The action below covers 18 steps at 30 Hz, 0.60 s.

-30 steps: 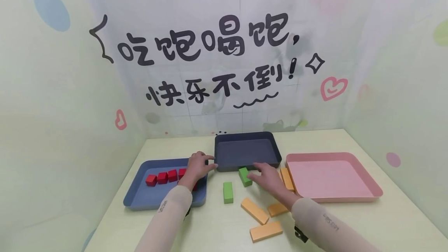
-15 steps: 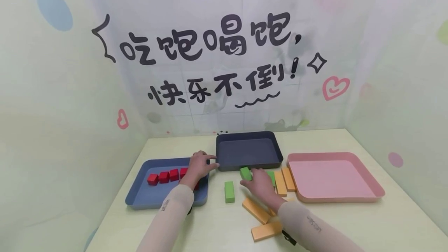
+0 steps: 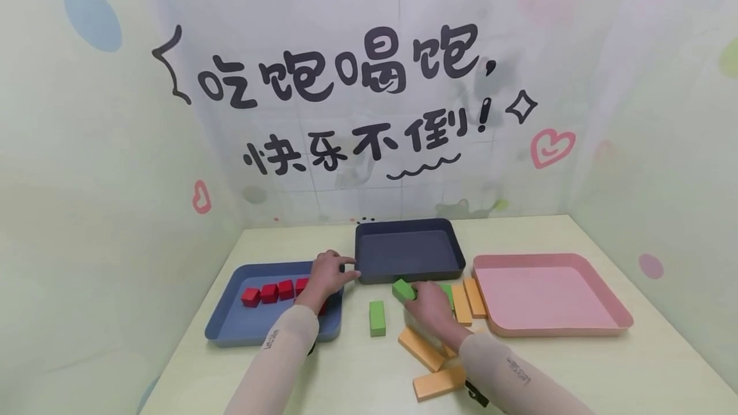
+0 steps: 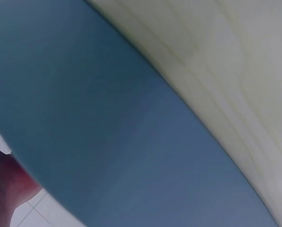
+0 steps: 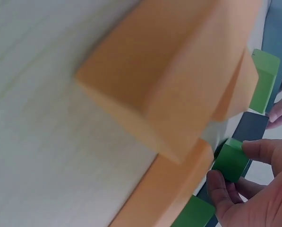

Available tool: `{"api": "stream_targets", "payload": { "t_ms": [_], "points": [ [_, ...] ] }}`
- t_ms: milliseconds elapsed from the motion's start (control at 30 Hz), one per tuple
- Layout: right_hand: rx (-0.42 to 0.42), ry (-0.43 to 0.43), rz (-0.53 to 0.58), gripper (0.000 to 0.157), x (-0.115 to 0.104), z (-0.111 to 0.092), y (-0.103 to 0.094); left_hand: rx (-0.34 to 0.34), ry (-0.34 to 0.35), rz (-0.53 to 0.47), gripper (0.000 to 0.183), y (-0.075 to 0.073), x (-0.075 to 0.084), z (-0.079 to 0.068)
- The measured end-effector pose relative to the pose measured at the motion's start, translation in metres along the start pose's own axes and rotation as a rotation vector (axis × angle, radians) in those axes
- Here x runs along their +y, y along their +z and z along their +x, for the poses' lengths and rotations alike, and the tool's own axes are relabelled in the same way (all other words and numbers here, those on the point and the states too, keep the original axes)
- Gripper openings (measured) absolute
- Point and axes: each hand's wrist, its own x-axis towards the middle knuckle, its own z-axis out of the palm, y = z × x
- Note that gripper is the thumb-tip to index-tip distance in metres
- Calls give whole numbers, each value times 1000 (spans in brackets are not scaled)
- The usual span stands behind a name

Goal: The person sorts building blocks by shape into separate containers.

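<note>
My right hand pinches a green block between thumb and fingertips, right by the front wall of the dark navy tray. The right wrist view shows the thumb and fingers on opposite sides of that green block. Another green block lies to its left on the table, and one more is partly hidden behind the right hand. My left hand hovers over the right side of the blue tray, its fingers extended to the navy tray's left edge and holding nothing.
Several red cubes sit in the blue tray, some hidden by the left hand. A pink tray stands at the right. Orange blocks stand beside its left wall, and loose orange blocks lie near the right forearm.
My right hand has moved left and closed its fingers on the green block, which has turned and shifted slightly left. The left hand has stayed in place.
</note>
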Motion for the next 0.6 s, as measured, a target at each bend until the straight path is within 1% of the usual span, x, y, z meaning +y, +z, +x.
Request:
{"api": "stream_targets", "payload": {
  "t_ms": [67, 200, 367, 433, 600],
  "points": [
    [-8, -12, -2, 28, 0, 1, -2, -1, 0, -5, 35, -1, 1, 0],
    [-35, -51, 3, 31, -1, 1, -7, -3, 7, -4, 35, -1, 0, -1],
    [-57, -116, 24, 31, -3, 4, -18, 6, 11, -10, 34, 0, -2, -1],
    [-64, -135, 45, 28, -2, 8, -21, 5, 10, -11, 34, 0, -2, -2],
    [-82, -140, 82, 25, 2, 20, -30, -6, 3, -10, 34, -1, -2, -2]
  ]
}}
